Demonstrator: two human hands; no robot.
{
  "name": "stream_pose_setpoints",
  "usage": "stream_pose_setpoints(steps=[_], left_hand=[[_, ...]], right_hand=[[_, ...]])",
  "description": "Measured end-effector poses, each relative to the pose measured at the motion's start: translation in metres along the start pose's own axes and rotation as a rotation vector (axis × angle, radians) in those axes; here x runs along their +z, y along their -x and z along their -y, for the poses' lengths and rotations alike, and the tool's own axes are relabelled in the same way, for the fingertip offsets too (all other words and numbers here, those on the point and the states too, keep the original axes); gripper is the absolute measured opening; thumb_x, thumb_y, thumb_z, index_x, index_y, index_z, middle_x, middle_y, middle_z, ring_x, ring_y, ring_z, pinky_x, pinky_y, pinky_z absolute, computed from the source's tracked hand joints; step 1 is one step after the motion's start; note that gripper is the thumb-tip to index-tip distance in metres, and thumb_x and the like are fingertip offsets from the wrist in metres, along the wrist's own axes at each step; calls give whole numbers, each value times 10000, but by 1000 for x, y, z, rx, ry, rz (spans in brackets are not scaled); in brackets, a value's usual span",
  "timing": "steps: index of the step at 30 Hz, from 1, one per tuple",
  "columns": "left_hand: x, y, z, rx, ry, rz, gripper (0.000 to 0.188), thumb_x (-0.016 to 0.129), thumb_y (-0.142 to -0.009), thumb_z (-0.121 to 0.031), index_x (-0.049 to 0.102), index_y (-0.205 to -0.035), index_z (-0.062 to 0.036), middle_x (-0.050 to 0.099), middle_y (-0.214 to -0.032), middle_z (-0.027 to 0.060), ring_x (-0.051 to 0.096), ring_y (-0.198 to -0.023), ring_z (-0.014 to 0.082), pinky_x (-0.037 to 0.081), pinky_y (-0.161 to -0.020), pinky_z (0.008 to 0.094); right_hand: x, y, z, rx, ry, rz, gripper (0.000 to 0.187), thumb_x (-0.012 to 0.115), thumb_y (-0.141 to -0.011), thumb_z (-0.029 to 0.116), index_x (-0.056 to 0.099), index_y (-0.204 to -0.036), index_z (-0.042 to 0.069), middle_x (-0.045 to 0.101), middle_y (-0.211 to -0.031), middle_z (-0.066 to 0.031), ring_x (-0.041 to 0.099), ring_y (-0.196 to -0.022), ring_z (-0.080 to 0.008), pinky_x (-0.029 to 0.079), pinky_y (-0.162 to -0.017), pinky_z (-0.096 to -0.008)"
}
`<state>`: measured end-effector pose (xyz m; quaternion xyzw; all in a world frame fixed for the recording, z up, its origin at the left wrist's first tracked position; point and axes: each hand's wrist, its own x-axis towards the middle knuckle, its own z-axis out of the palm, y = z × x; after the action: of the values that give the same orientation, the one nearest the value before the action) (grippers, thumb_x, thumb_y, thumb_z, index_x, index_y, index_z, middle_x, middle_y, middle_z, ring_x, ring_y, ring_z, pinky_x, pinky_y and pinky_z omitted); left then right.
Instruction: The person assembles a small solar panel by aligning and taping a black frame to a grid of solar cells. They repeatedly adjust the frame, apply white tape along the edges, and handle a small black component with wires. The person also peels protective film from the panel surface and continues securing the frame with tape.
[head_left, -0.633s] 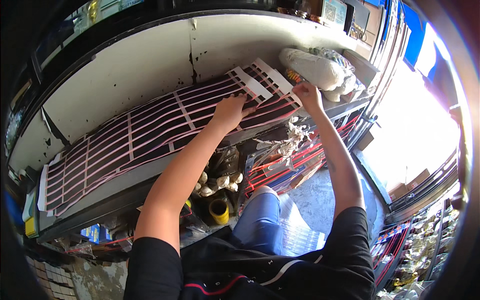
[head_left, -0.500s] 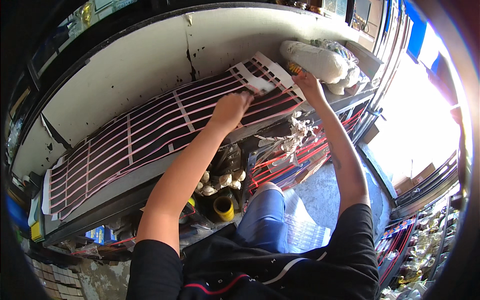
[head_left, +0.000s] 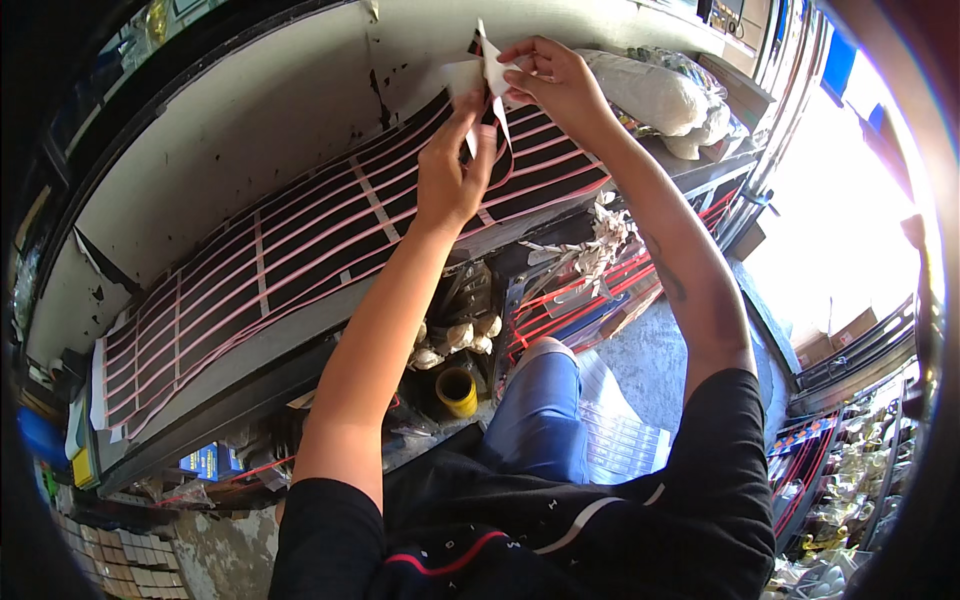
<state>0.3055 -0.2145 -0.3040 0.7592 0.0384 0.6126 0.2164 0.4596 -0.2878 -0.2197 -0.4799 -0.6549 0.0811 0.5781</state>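
A long dark sheet (head_left: 310,235) with pink lines and white cross bands lies along the shelf. Above its far right part, both my hands are raised around a piece of white-backed strip (head_left: 497,75). My right hand (head_left: 555,85) is closed, pinching the white strip between thumb and fingers. My left hand (head_left: 452,170) comes up beside it from below, its thumb and fingers closing round the strip's lower, darker part. A pink-edged length curls below the fingers toward the sheet. Motion blurs the white piece by my left fingertips.
A white wrapped bundle (head_left: 650,95) sits at the shelf's right end. Dry, pale ribbon-like scraps (head_left: 600,240) hang at the shelf front. Below are a yellow roll (head_left: 456,390), several pale bulb-shaped items (head_left: 462,338) and blue boxes (head_left: 205,462). A scuffed white panel (head_left: 270,110) stands behind.
Both hands have risen off the sheet toward the back panel and drawn closer together. The strip's white end has come up with them, away from the sheet's right end.
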Motion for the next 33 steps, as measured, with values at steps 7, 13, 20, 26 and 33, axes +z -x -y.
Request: stream_pose_setpoints(steps=[7,13,20,26,33], left_hand=[[-5,-1,-6,-161,11,-111,241,643,-935,-194,655,-952,47,646,-745,133,598,-648,205,472,-663,320],[-6,-1,4,-179,3,-248,231,642,-939,-169,687,-915,55,670,-723,165,584,-591,197,450,-612,317],[-6,-1,4,-99,-45,-209,190,643,-934,-124,646,-857,49,564,-628,120,478,-517,171,398,-538,316],[0,3,3,18,-45,-136,146,602,-953,-96,628,-888,32,547,-652,130,508,-506,212,417,-535,344],[1,3,-6,125,-13,26,308,616,-934,-218,604,-1136,15,649,-1018,211,637,-935,357,507,-809,401]], right_hand=[[28,3,40,94,-169,52,259,592,-967,81,580,-1214,4,662,-924,-63,690,-897,-159,589,-847,-269],[-9,11,6,-15,-44,-117,348,651,-954,237,594,-1220,20,711,-1011,-116,708,-916,-186,570,-773,-307],[-97,69,-64,573,1207,100,670,843,-733,407,633,-1187,-38,697,-1039,-205,675,-1007,-322,511,-886,-411],[-131,52,-74,546,705,146,546,843,-702,201,659,-1169,-15,701,-1023,-192,695,-835,-228,537,-790,-371],[-62,-5,-24,246,89,-170,351,628,-944,261,622,-1232,61,623,-1045,-66,618,-947,-174,576,-799,-413]])
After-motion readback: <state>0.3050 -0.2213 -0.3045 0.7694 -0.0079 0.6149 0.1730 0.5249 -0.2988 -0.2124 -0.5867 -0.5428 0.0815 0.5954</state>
